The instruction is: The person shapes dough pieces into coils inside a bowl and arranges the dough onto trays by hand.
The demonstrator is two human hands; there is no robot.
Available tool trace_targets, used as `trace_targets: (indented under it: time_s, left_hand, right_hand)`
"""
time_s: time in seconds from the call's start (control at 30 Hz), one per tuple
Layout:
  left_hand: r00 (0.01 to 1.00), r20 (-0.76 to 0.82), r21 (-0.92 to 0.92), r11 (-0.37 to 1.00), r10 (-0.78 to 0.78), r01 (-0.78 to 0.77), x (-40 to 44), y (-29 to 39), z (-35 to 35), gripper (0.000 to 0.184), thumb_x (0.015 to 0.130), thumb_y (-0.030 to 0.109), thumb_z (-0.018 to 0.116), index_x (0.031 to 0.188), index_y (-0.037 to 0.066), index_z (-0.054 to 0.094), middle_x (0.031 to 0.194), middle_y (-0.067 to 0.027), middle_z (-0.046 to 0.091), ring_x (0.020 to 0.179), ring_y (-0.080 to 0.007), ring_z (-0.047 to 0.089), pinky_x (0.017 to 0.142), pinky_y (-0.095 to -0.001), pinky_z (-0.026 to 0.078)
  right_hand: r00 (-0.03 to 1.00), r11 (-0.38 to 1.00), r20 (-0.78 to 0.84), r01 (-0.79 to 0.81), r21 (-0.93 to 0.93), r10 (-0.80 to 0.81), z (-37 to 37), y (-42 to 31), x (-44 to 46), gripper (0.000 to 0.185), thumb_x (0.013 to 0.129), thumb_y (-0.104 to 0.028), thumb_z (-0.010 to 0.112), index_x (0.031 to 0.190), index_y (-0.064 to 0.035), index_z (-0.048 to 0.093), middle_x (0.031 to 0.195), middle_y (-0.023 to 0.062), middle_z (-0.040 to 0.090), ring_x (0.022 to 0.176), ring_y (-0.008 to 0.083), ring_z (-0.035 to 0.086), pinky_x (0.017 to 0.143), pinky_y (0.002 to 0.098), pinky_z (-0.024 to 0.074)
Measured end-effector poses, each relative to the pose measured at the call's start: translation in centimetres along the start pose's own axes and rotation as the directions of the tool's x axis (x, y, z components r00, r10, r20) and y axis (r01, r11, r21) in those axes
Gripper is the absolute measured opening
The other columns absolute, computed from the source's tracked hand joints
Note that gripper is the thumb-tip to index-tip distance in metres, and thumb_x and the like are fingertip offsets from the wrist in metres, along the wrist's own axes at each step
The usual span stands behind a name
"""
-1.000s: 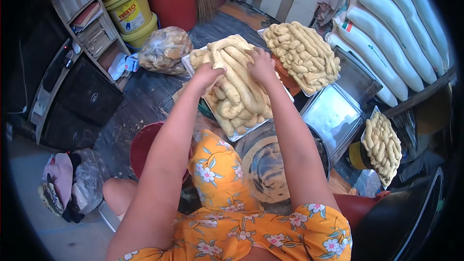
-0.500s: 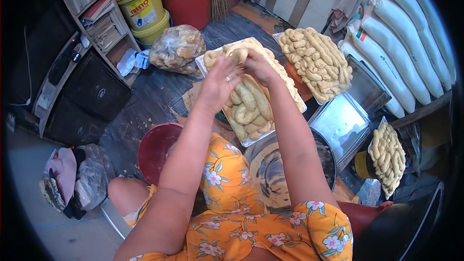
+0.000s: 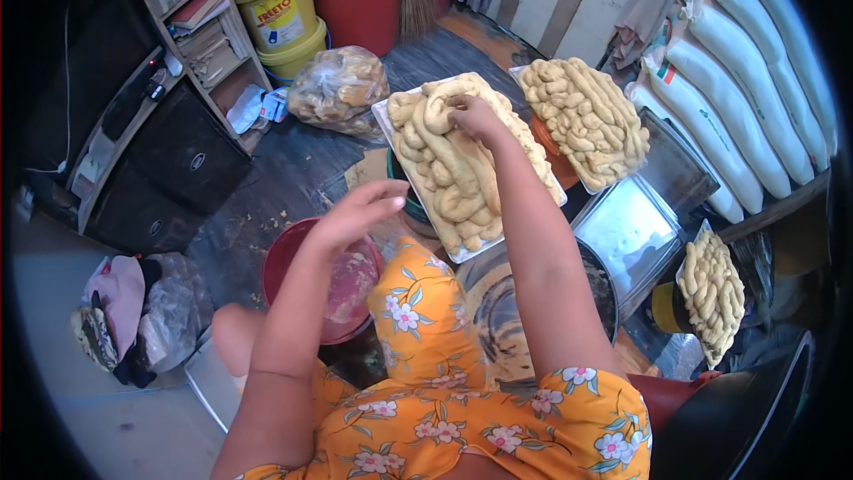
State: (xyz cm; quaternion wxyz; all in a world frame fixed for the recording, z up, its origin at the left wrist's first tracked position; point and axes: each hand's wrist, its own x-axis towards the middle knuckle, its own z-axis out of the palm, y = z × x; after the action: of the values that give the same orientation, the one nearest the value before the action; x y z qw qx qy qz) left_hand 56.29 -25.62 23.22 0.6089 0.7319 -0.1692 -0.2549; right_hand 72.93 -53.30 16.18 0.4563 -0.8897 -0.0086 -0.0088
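Long, pale yellow rolls of dough (image 3: 453,169) lie piled and twisted on a white tray (image 3: 418,204) in front of me. My right hand (image 3: 477,117) is on the upper part of the pile, its fingers bent round a looped end of dough. To the left of the tray, my left hand (image 3: 360,211) hangs over the red basin (image 3: 346,293), fingers stretched out and holding nothing. A second tray of twisted dough (image 3: 586,120) rests on an orange container at the upper right, and a smaller tray of dough (image 3: 713,293) stands farther right.
A clear bag (image 3: 338,89) sits behind the tray, near yellow buckets (image 3: 278,18) and a red bucket (image 3: 360,4). Metal trays (image 3: 631,231) and stacked white sacks (image 3: 702,116) are at the right. A round black basin (image 3: 613,289) is below the dough tray. Shelves stand at left.
Both hands held dough raised above the tray; that dough now lies on the pile. My left hand has let go and moved down and left, while my right hand stays at the dough.
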Motion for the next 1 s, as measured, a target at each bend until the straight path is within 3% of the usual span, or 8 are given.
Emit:
trace_targets:
  time_s: [0.07,0.3,0.43,0.5,0.57,0.7,0.77,1.0]
  left_hand:
    - [1.000,-0.029,-0.028,1.000,-0.012,0.011,-2.1,-0.4,-1.5,0.043,0.088,0.024,0.055,0.124,0.000,0.051,0.120,-0.0086,0.055,0.109,-0.0177,0.050,0.091,-0.0307,0.040]
    - [0.999,0.017,0.042,0.998,-0.036,0.035,-8.5,-2.4,-5.4,0.045,0.088,0.018,0.058,0.126,-0.003,0.047,0.123,-0.0137,0.053,0.114,-0.0203,0.049,0.098,-0.0323,0.038]
    - [0.998,-0.068,-0.008,1.000,-0.015,0.014,-10.3,-6.9,-7.5,0.046,0.087,0.018,0.060,0.126,-0.004,0.047,0.125,-0.0158,0.053,0.116,-0.0228,0.050,0.100,-0.0333,0.038]
    - [0.990,-0.130,0.295,0.952,-0.047,0.084,-10.7,-8.8,-8.6,0.049,0.085,0.021,0.061,0.124,-0.004,0.049,0.124,-0.0179,0.053,0.115,-0.0250,0.051,0.099,-0.0331,0.038]
    - [0.974,-0.203,0.805,0.550,-0.097,0.223,-11.5,-9.7,-9.4,0.051,0.082,0.025,0.063,0.123,-0.003,0.050,0.123,-0.0204,0.054,0.114,-0.0276,0.052,0.099,-0.0328,0.039]
    - [0.993,-0.116,0.567,0.819,-0.025,0.087,-11.3,-11.3,-11.3,0.057,0.077,0.031,0.065,0.121,-0.002,0.052,0.117,-0.0238,0.057,0.109,-0.0302,0.057,0.094,-0.0354,0.043]
    - [0.990,-0.049,0.662,0.738,-0.133,0.132,-12.1,-9.1,-11.1,0.059,0.077,0.033,0.065,0.120,-0.005,0.051,0.120,-0.0247,0.055,0.111,-0.0329,0.054,0.096,-0.0350,0.040]
    - [0.992,-0.078,0.706,0.696,-0.101,0.126,-14.2,-10.6,-10.8,0.056,0.077,0.033,0.064,0.118,-0.002,0.051,0.105,-0.0258,0.060,0.097,-0.0343,0.060,0.086,-0.0392,0.046]
  right_hand:
    - [0.986,0.967,0.148,-0.107,0.233,0.073,0.1,-1.5,-1.0,0.055,0.074,-0.013,0.060,0.127,-0.0033,0.050,0.098,0.0139,0.063,0.087,0.0211,0.061,0.077,0.0324,0.0482]
    - [0.950,0.929,-0.311,-0.145,-0.341,0.034,2.4,-6.5,-5.4,0.050,0.069,-0.017,0.065,0.118,-0.0080,0.056,0.124,0.0188,0.049,0.112,0.0326,0.050,0.094,0.0389,0.0416]
    - [0.815,0.951,-0.496,0.294,-0.093,-0.300,5.8,-11.2,-7.0,0.026,0.067,-0.010,0.062,0.093,-0.0051,0.061,0.096,0.0182,0.059,0.095,0.0324,0.057,0.085,0.0394,0.0453]
    - [0.908,0.953,-0.311,0.301,0.022,-0.280,8.0,-15.7,-9.2,0.018,0.070,-0.008,0.060,0.088,-0.0030,0.061,0.079,0.0122,0.060,0.073,0.0227,0.059,0.068,0.0336,0.0477]
    - [0.824,0.852,-0.250,0.523,-0.013,-0.509,12.2,-18.1,-10.9,0.015,0.071,-0.005,0.059,0.086,-0.0036,0.060,0.072,0.0101,0.058,0.066,0.0191,0.058,0.063,0.0321,0.0469]
    - [0.689,0.691,0.129,0.722,-0.031,-0.714,20.9,-18.7,-15.5,0.019,0.070,-0.006,0.060,0.089,-0.0049,0.060,0.083,0.0148,0.062,0.078,0.0327,0.061,0.070,0.0405,0.0484]
    - [0.682,0.814,0.624,0.568,-0.122,-0.383,22.6,-18.8,-17.7,0.046,0.068,-0.011,0.065,0.113,-0.0073,0.054,0.095,0.0167,0.064,0.090,0.0331,0.062,0.077,0.0408,0.0479]
    - [0.583,0.793,0.792,0.563,-0.233,-0.182,23.4,-18.6,-16.5,0.068,0.067,-0.016,0.070,0.129,-0.0068,0.046,0.116,0.0176,0.058,0.108,0.0317,0.056,0.090,0.0386,0.0443]
